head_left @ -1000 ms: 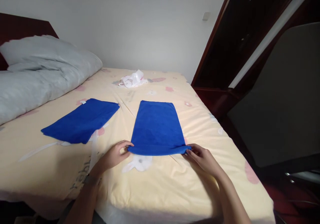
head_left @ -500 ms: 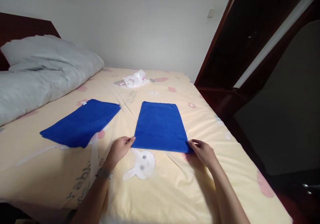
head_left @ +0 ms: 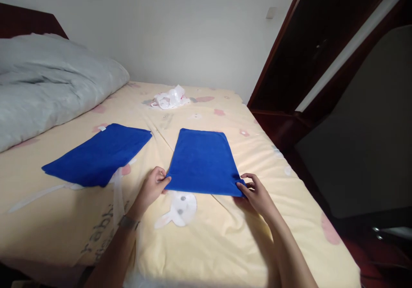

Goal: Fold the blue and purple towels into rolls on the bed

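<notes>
Left: layered blue fabric cloth (head_left: 96,157) on yellow patterned bedsheet (head_left: 209,241). Left hand (head_left: 151,189), fingers pinching near-left corner of second blue rectangular fabric cloth (head_left: 201,159), flat on same sheet. Near-edge fold, narrow and bunched one second ago, now broader, flatter: edge doubled. Right hand (head_left: 258,195), fingers pinching puckered near-right corner.

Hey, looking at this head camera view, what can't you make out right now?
In the head view:
Underside of the blue cloth on the right: hidden, facing the bed sheet.
Left hand: some fingers hidden behind the hand itself.
Dark lettering on the sheet: partly covered by the left forearm.
White tag on the other blue cloth: any print too small.
Grey duvet: cut off by the left edge.
</notes>
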Demonstrator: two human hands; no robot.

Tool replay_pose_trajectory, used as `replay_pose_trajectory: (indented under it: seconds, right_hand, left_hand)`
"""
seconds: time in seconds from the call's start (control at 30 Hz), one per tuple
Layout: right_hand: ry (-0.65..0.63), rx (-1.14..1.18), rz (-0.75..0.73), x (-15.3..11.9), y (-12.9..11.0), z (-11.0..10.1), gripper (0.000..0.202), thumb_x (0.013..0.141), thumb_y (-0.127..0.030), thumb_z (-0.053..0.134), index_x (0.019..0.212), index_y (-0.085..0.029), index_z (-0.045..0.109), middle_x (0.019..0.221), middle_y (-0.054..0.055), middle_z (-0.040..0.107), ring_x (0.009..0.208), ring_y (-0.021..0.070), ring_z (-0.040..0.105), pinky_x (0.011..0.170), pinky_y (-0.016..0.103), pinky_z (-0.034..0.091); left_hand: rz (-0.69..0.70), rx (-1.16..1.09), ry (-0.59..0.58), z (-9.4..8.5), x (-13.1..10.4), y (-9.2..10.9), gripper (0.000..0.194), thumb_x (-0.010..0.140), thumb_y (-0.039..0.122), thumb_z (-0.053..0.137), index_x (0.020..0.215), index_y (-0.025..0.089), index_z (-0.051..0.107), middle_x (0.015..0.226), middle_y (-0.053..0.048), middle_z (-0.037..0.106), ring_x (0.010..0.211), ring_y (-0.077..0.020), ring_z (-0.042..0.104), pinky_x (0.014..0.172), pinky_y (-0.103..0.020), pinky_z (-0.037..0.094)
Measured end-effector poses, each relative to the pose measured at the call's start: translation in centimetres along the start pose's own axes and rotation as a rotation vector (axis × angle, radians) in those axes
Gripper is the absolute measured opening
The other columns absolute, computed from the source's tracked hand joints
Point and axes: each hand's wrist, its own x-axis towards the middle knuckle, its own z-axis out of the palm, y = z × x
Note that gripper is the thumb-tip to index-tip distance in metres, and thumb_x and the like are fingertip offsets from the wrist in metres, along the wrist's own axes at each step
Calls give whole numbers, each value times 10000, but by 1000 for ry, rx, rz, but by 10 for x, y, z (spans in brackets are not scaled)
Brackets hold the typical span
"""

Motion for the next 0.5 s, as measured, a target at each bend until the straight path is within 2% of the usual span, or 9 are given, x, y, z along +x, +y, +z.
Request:
replay_pose_trajectory:
  seconds: [0.07,0.13,0.23,0.3,0.37,0.4,0.43,0.5]
  right_hand:
    - [-74,-48,8,-9,-1,-3,383,816,-585,633,1008,-270,533,680,-46,577,523,155,543,480,248,404]
    - [-92,-209,3,-15,-2,-7,316,831,-559,613,924,-260,572,673,-33,571,563,167,553,536,272,425]
    - [45,-485,-65,-22,-7,-14,273,859,-508,570,887,-251,659,813,31,609,739,222,619,680,336,476]
    - [78,-513,-170,-27,-12,-21,288,873,-497,563,953,-254,695,984,67,610,876,245,632,767,358,499]
    - [-72,-457,-284,-31,-17,-27,318,847,-466,629,1091,-270,687,1172,75,579,1057,260,600,873,354,504]
    - [-175,-430,-318,-33,-18,-29,369,818,-427,673,1158,-284,666,1255,68,554,1141,264,564,915,348,499]
    - [-258,-417,-333,-34,-18,-30,431,786,-379,705,1205,-296,645,1316,58,530,1201,269,528,945,348,493]
    - [-306,-394,-307,-35,-15,-29,479,765,-312,708,1236,-296,623,1345,47,536,1223,274,518,963,360,493]
  left_hand:
    - [-18,139,-107,-8,-12,5,274,776,445,637,826,239,463,566,91,496,434,-120,524,417,-215,393]
    - [34,365,-148,-14,-25,9,214,823,416,592,780,233,490,536,86,482,443,-119,512,441,-220,380]
    - [265,618,-54,-19,-39,16,152,852,356,576,772,226,568,663,33,586,628,-146,593,606,-253,468]
    - [452,642,-32,-22,-43,20,104,859,315,581,827,225,623,857,-20,657,828,-180,642,780,-296,505]
    - [576,614,-128,-25,-44,22,110,829,279,622,920,233,664,1037,-52,668,1010,-210,634,923,-326,491]
    - [594,602,-199,-27,-44,22,178,798,256,649,973,242,675,1100,-56,665,1070,-220,623,968,-333,481]
    - [588,594,-260,-28,-43,21,259,763,222,665,1020,251,680,1142,-53,662,1105,-228,616,993,-336,477]
    - [550,582,-313,-30,-40,16,389,706,141,637,1074,259,683,1183,-47,663,1135,-236,613,1015,-338,475]
